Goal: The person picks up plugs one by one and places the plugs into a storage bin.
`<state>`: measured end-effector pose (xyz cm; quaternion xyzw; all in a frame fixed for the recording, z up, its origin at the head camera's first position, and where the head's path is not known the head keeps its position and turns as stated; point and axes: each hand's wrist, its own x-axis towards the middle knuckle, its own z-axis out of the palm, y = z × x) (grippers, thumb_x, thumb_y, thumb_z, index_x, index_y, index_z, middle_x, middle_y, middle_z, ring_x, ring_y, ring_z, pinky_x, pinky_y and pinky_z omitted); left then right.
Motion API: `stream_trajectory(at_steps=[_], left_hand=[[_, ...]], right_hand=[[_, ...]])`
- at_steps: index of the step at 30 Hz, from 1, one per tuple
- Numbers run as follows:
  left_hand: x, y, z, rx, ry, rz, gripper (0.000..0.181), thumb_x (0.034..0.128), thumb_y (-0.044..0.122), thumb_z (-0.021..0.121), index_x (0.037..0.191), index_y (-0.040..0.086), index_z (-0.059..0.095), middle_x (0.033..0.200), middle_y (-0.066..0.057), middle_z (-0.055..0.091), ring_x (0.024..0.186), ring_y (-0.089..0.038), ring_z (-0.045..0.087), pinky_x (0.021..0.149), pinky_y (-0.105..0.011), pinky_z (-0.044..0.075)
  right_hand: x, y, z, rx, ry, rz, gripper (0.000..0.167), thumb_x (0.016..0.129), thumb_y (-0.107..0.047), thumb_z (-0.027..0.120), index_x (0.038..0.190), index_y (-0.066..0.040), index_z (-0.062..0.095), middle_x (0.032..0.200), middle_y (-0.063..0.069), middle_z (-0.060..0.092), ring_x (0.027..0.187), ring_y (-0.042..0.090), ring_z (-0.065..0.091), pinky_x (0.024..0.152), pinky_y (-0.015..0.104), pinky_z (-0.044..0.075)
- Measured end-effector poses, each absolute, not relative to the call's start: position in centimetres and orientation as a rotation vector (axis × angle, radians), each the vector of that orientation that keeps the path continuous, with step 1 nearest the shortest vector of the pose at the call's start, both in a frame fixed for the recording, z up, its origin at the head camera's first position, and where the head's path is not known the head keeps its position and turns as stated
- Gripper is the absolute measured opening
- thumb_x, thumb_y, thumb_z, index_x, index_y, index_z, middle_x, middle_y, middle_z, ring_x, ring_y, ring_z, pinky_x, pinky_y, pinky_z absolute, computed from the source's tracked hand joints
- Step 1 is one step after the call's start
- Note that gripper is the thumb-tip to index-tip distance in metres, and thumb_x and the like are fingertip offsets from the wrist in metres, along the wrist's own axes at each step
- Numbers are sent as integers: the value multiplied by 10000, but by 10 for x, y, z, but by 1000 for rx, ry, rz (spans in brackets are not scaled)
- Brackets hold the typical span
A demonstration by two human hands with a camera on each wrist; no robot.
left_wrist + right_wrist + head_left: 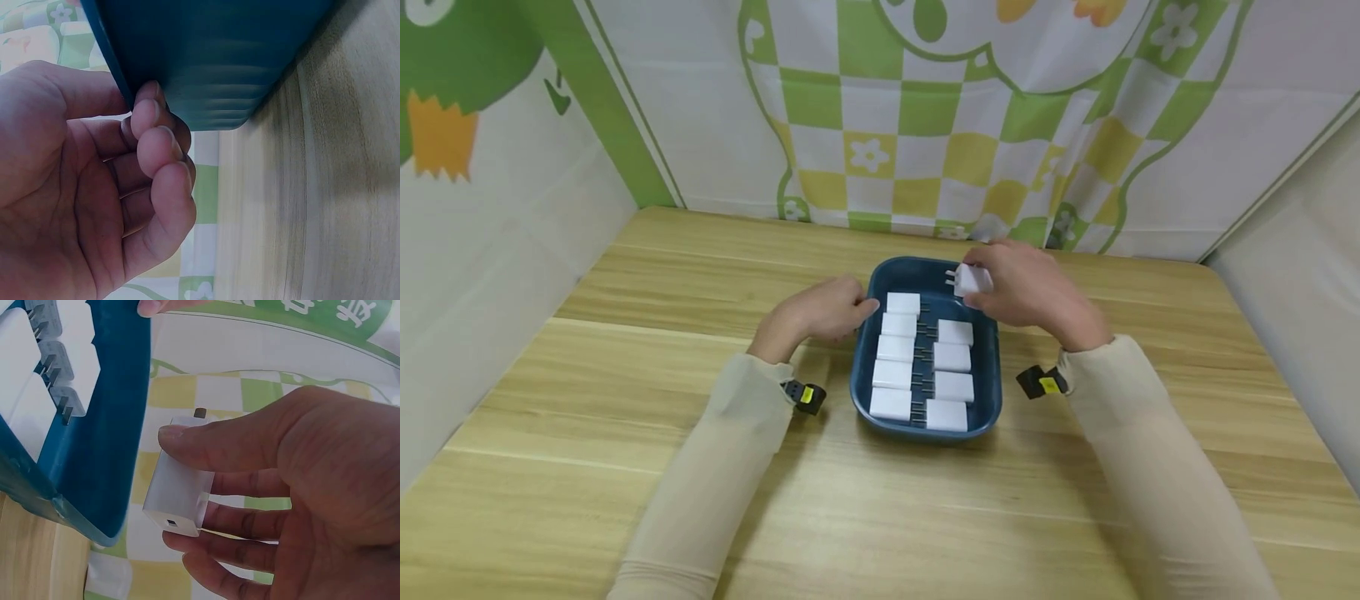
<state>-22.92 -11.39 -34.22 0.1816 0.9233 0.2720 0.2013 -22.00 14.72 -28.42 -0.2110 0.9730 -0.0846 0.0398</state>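
A white plug-in charger (973, 281) is pinched between the thumb and fingers of my right hand (1026, 287), above the far right corner of a dark blue tray (990, 400). Its metal prongs point left in the head view; a small port shows on its end in the right wrist view (178, 481). With thumb and curled fingers, my left hand (823, 310) grips the tray's left rim, as the left wrist view shows (125, 94). Inside the tray lie two columns of white chargers (892, 373), their prongs facing inward. The right column (952, 357) stops short of the tray's far end.
The tray stands on a wood-grain table (775, 517). Behind the table hangs a green, yellow and white checked curtain (917, 150), close to my right hand. Pale walls of cloth (497, 250) flank both sides. Each wrist wears a small black camera (1041, 382).
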Motion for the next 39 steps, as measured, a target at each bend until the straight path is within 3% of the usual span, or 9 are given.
stream_trajectory(at_steps=[9, 25, 33, 39], left_hand=[[-230, -114, -343, 503, 2587, 762, 448, 1098, 263, 436, 756, 49, 630, 577, -18, 519, 497, -142, 481, 519, -283, 399], [-230, -115, -344, 510, 2594, 759, 448, 1098, 270, 436, 743, 67, 619, 583, -21, 524, 499, -149, 489, 526, -288, 405], [-229, -114, -343, 509, 2600, 757, 447, 1098, 266, 438, 741, 68, 620, 587, -23, 530, 498, -147, 490, 529, -290, 412], [-229, -113, -342, 503, 2596, 760, 446, 1099, 266, 436, 744, 69, 620, 581, -18, 524, 496, -142, 483, 522, -286, 406]], right_hand=[[-233, 138, -293, -668, 2931, -192, 469, 905, -225, 754, 1317, -38, 631, 1207, 135, 641, 1015, 302, 580, 856, 488, 488], [-249, 121, -309, -646, 2825, -77, 406, 915, -154, 726, 1288, -13, 650, 1284, 166, 625, 1103, 300, 584, 959, 486, 481], [-254, 118, -309, -669, 2775, 12, 240, 912, -113, 688, 1138, -34, 681, 1156, 128, 643, 969, 280, 577, 865, 459, 490], [-258, 112, -310, -638, 2732, 61, 255, 919, -97, 667, 1164, -26, 669, 1195, 137, 638, 982, 280, 581, 894, 456, 493]])
